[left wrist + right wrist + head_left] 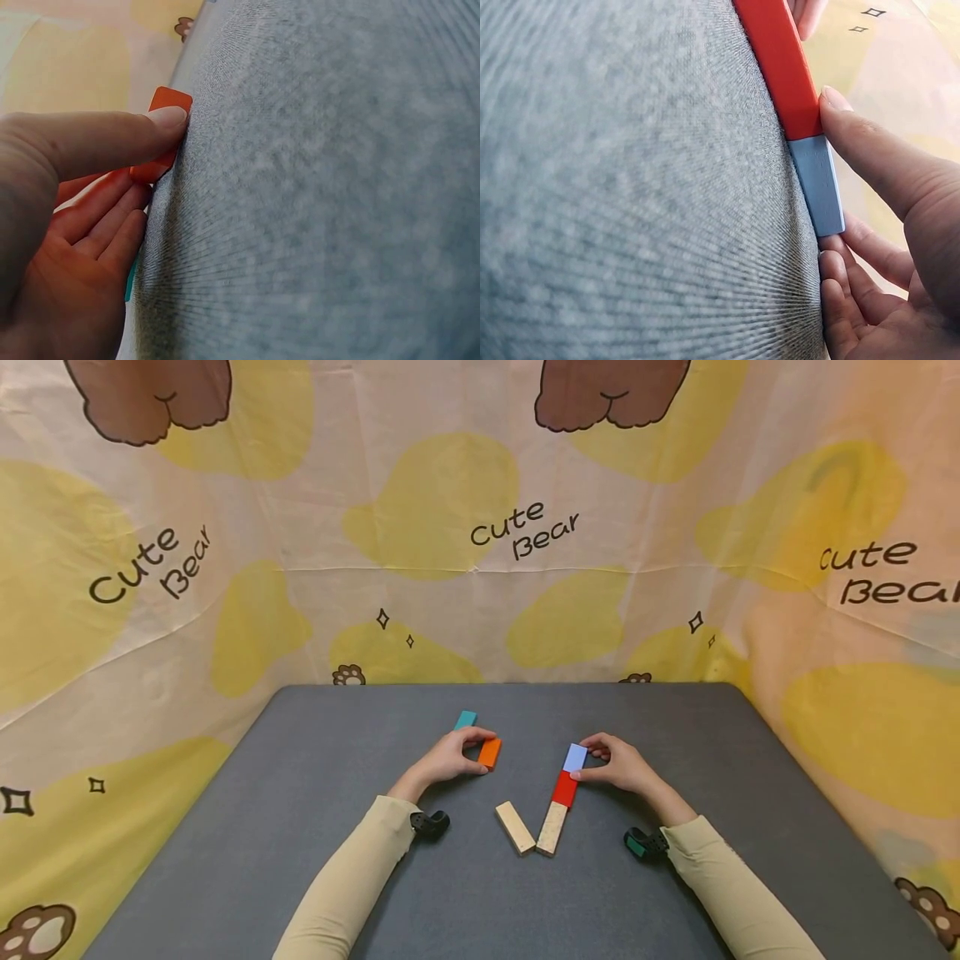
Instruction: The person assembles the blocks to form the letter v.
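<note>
My left hand [450, 756] pinches an orange block [490, 753] between thumb and fingers, low over the grey table. Just behind that hand lies a teal block [466, 719], partly covered by it. My right hand [624, 767] is at a slanted row of blocks placed end to end. Its thumb touches the side of the red block [784, 71] near the joint, and its curled fingers are at the far end of the light blue block [817, 184]. A plain wooden block [552, 828] forms the row's near end. Another wooden block [515, 827] slants beside it, the two making a V.
The grey table [465, 910] has rounded far corners. Behind it and along both sides hangs a patterned cloth [450, 510] with yellow patches and lettering. Dark bands [430, 825] circle both wrists below pale sleeves.
</note>
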Tool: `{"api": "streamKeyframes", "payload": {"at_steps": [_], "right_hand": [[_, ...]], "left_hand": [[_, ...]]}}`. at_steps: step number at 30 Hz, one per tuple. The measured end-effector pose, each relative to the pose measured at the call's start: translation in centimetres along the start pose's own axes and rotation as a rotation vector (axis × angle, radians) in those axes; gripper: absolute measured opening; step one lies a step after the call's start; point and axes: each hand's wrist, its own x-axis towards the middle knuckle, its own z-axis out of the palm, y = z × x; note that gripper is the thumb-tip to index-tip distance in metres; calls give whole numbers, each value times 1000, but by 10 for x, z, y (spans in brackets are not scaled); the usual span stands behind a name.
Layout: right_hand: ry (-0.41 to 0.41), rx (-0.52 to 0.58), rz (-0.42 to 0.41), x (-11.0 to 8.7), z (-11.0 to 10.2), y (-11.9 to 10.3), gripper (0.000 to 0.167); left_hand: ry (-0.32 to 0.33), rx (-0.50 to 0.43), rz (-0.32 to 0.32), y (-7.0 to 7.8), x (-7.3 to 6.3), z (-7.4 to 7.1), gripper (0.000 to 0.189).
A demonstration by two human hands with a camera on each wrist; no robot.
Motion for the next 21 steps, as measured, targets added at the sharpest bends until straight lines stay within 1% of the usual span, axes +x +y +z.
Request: {"api": "streamKeyframes", "payload": {"at_steps": [6,11,16,21], "right_hand": [[3,-11,-9,1,-1,1,62],[-2,-13,-10,2,-2,2,63],[-4,-20,-5,2,-2,2,64],[-2,-20,-5,2,-2,3,64]], "left_hand": [[10,7,17,-3,3,0,61],[21,4,22,-1,2,0,64],[21,-35,39,1,1,1,68],[45,-63,38,3,-2,3,68]]}}
